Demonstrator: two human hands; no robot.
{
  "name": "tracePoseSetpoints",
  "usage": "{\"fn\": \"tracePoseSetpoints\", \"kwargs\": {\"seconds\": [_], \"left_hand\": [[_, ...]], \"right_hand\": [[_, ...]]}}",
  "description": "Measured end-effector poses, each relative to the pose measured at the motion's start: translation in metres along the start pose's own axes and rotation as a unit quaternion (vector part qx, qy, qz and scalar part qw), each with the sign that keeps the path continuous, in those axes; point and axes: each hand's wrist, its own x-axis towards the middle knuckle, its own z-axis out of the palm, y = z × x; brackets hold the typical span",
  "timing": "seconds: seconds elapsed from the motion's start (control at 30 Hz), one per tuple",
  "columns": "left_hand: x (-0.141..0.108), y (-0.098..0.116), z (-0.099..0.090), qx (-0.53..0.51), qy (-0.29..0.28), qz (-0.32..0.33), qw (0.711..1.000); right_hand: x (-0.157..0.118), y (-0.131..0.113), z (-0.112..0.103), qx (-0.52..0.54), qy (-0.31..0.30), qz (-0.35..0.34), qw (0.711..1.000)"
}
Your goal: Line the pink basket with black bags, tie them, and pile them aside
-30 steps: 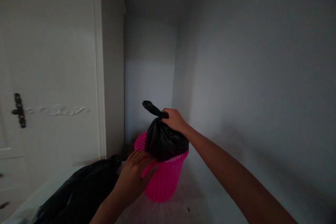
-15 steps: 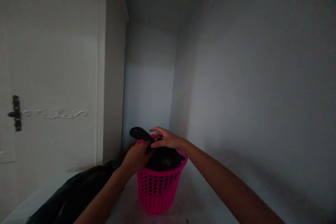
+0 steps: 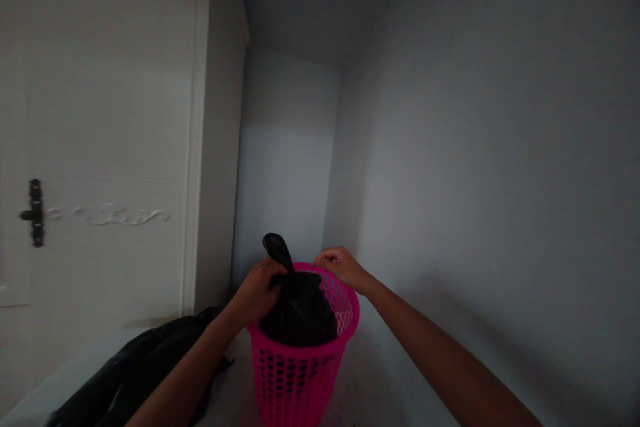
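Observation:
A pink basket (image 3: 295, 383) with a holed wall stands upright low in the middle of the head view. Inside it sits a black plastic bag (image 3: 303, 313), its twisted top rising above the rim on the left. My left hand (image 3: 257, 293) is closed around the gathered neck of this bag at the basket's left side. At the back right of the rim, my right hand (image 3: 344, 268) has its fingers bent together on the pink edge.
Another black plastic bag (image 3: 130, 373) lies on the floor at the lower left, beneath my left forearm. A white cabinet (image 3: 110, 93) with a dark handle (image 3: 36, 213) stands at the left. A grey wall (image 3: 475, 147) runs along the right.
My right hand has left the bag's neck and moved right to the rim. The bag has shifted left and lower in the basket, showing the basket's inner wall, and its top stands more upright.

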Motion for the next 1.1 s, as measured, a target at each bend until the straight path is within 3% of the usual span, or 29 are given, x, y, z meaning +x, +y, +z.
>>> {"fn": "tracePoseSetpoints", "kwargs": {"seconds": [0.2, 0.4, 0.57, 0.8, 1.0, 1.1], "left_hand": [[0.0, 0.005, 0.004, -0.051, -0.009, -0.016, 0.999], [-0.001, 0.02, -0.004, -0.092, -0.008, 0.013, 0.996], [0.007, 0.027, -0.005, -0.046, -0.036, 0.029, 0.998], [0.01, 0.018, -0.002, 0.028, 0.013, 0.004, 1.0], [0.009, 0.008, -0.003, 0.062, 0.062, -0.064, 0.994], [0.009, 0.008, -0.009, 0.051, 0.055, -0.069, 0.995]], "right_hand": [[-0.007, -0.005, 0.011, 0.1, -0.174, 0.001, 0.98], [-0.004, 0.003, 0.021, -0.007, -0.048, 0.001, 0.999], [0.001, -0.008, 0.029, 0.068, 0.004, -0.007, 0.998], [-0.002, -0.001, 0.034, 0.141, -0.071, 0.021, 0.987], [-0.01, 0.007, 0.027, 0.008, -0.096, 0.015, 0.995], [-0.016, 0.003, 0.025, -0.023, -0.097, 0.021, 0.995]]}}
